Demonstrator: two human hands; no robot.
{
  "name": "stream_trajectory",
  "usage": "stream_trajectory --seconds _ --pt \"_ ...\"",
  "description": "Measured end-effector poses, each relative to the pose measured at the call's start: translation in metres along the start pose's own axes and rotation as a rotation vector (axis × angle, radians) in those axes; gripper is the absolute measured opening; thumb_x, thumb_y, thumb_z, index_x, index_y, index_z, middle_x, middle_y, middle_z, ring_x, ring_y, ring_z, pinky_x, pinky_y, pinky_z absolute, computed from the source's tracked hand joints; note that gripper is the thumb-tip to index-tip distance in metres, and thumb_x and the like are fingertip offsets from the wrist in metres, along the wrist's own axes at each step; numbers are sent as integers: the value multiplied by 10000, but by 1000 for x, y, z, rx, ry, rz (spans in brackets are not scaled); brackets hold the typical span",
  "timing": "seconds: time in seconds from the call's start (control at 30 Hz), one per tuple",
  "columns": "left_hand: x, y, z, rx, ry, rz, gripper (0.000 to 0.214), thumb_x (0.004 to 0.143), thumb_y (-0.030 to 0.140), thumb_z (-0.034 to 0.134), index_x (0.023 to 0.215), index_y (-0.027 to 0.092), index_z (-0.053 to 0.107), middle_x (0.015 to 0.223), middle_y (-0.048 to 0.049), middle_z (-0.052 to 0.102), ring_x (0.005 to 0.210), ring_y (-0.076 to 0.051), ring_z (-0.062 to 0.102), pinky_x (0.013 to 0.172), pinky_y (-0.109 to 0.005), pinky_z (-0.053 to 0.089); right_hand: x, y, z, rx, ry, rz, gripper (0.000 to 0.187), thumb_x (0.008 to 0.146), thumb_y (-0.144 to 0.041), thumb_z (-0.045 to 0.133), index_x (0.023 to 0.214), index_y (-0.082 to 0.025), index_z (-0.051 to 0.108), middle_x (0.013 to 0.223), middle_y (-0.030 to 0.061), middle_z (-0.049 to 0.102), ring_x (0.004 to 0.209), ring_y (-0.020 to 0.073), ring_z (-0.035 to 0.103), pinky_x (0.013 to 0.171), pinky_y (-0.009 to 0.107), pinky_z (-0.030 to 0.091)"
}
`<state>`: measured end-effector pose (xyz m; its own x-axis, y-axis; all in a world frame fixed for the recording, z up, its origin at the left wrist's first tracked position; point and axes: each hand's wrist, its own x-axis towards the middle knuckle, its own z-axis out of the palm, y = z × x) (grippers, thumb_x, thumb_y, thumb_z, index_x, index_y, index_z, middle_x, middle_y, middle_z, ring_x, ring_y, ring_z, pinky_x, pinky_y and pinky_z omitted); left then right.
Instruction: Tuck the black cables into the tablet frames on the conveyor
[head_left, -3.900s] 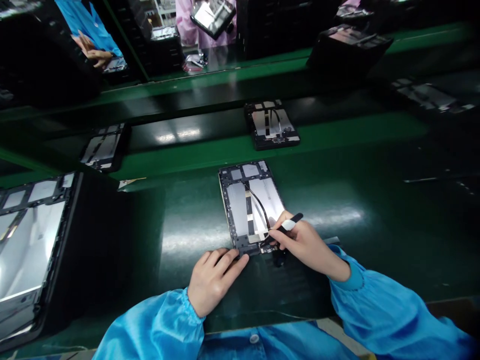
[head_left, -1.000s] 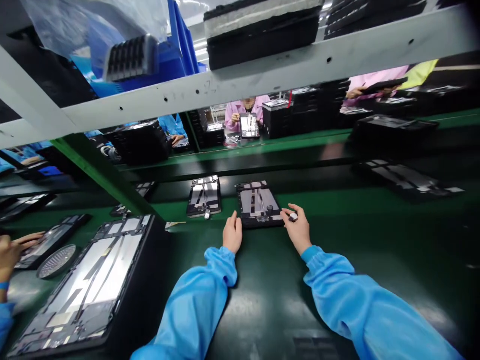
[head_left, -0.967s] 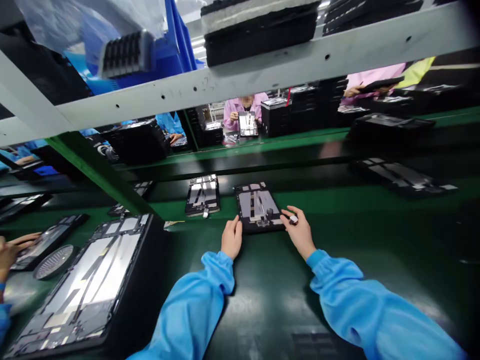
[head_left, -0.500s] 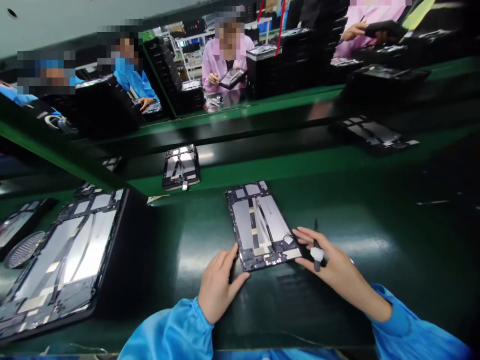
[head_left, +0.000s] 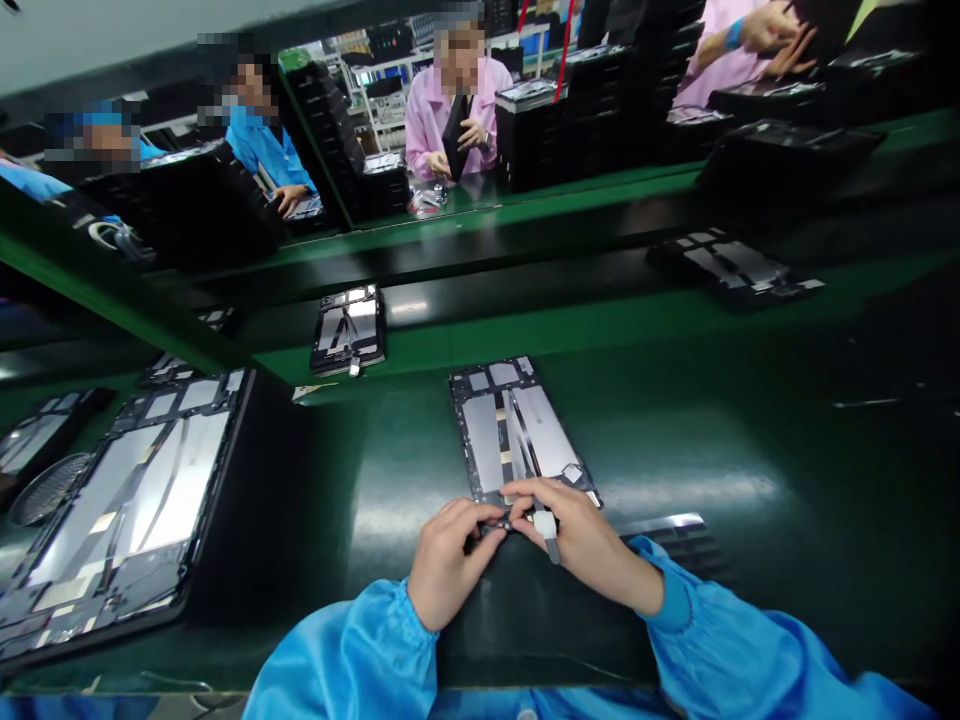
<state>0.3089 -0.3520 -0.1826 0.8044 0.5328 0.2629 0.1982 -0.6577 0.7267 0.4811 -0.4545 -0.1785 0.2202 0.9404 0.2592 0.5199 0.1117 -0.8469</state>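
An opened tablet [head_left: 484,435], its silvery batteries and dark ribbon cables showing, lies flat on the green bench in front of me. My left hand [head_left: 454,560] is at its lower left corner, thumb and forefinger pinched at the near edge; what lies between them is too small to make out. Right beside it, my right hand [head_left: 574,535] has its fingertips bent down over the same lower edge. Tucked in that hand is a slim dark tool with a white wrap [head_left: 545,524]. Both hands cover most of the tablet's lower end.
A tall stack of opened tablets [head_left: 142,480] stands at left, near a round metal mesh dish [head_left: 52,488]. Farther back lie another tablet stack [head_left: 349,328] and a tablet [head_left: 731,265] on the right. Co-workers sit beyond a green ledge [head_left: 450,218].
My right hand has moved left from the tablet's right side to its lower edge, meeting my left hand. The left fingers have closed into a pinch. The tablet stays in place.
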Motion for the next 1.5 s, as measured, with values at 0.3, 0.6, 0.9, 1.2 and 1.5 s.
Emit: stream_trajectory --seconds 0.3,0.6,0.9,1.2,1.5 --pt "2 0 -1 -18 -29 -67 117 927 278 617 884 214 705 805 -12 618 685 -116 582 613 -211 467 -2 -2 -2 11 -32 -5 293 902 -113 576 1164 -243 585 871 14 701 893 248 646 816 369 485" --pt "-14 2 -10 614 7 352 246 999 166 465 1170 196 640 1010 -61 675 770 -161 584 649 -281 432 -4 -2 5 -65 -21 -49 397 895 -39 486 1227 -246 548 893 38 673 849 257 612 782 392 473" --pt "-13 -11 -22 612 -94 475 314 1015 134 400 1245 204 601 1141 -63 657 821 -154 582 677 -280 452 -4 2 3 -10 -53 -16 428 901 -37 493 1262 -260 552 904 34 666 884 249 614 804 381 485" --pt "-14 -7 -12 673 -68 411 341 1008 148 386 1271 228 589 1085 -73 642 800 -153 588 677 -272 476 -13 -6 -19 202 -13 73 296 1032 -305 471 1293 -269 607 820 23 648 672 185 621 659 307 531" --pt "-15 -6 -8 615 -44 375 301 1005 163 411 1238 219 592 1065 -67 634 815 -155 606 687 -268 495 -31 -4 -9 333 -51 330 220 997 -421 526 1010 -209 584 686 -8 637 522 138 604 477 221 530"
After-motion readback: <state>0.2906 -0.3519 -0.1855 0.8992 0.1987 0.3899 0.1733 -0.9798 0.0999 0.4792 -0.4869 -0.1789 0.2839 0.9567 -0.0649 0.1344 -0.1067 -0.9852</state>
